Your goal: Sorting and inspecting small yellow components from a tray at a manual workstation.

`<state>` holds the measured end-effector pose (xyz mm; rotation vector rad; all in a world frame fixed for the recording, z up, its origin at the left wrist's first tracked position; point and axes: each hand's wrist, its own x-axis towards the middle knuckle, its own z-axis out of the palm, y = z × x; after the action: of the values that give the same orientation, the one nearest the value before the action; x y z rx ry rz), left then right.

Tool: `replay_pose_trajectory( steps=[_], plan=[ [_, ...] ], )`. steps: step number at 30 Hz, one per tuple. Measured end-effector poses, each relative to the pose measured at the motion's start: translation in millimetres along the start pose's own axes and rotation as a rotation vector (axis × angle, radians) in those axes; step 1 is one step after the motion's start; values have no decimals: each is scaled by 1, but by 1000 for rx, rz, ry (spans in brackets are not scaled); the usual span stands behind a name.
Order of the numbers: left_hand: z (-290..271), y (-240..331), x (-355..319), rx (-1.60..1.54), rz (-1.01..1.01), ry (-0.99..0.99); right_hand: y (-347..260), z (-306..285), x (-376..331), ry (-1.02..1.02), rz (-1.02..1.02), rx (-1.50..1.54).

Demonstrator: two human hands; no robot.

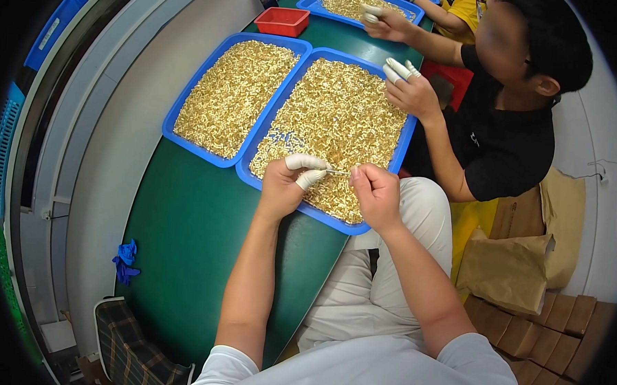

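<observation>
Above the near edge of a blue tray (238, 167), my two hands meet at a thin, silvery metal piece (337, 172). White finger cots cover the thumb and index finger of my left hand (286, 185), which pinches the piece's left end. The bare thumb and curled fingers of my right hand (378, 197) close on its right end. Its exact kind is too small to make out. Beneath my hands the tray holds a heap of small gold-coloured metal parts (339, 118), with a patch of blue bottom showing at its left.
A second blue tray (168, 128) of similar parts adjoins on the left. Beyond are a red bin (282, 21) and another filled tray (416, 18). At right sits a co-worker (511, 132) wearing finger cots. Blue gloves (126, 261) lie on the green table (183, 214).
</observation>
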<state>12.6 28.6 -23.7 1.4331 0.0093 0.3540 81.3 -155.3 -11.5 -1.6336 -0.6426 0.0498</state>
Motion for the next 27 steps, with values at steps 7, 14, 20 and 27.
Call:
replay_pose_trajectory(
  steps=[7,14,20,27],
  plan=[
    [2,0,-1,83,31,46,2,-1,1,-28,-20,-22],
    [1,1,0,-9,-54,44,6,-3,2,-45,23,22],
    [6,8,-1,2,-117,97,6,-2,1,-62,22,17],
    [7,11,0,12,-141,145,2,5,-1,-51,-10,16]
  ],
)
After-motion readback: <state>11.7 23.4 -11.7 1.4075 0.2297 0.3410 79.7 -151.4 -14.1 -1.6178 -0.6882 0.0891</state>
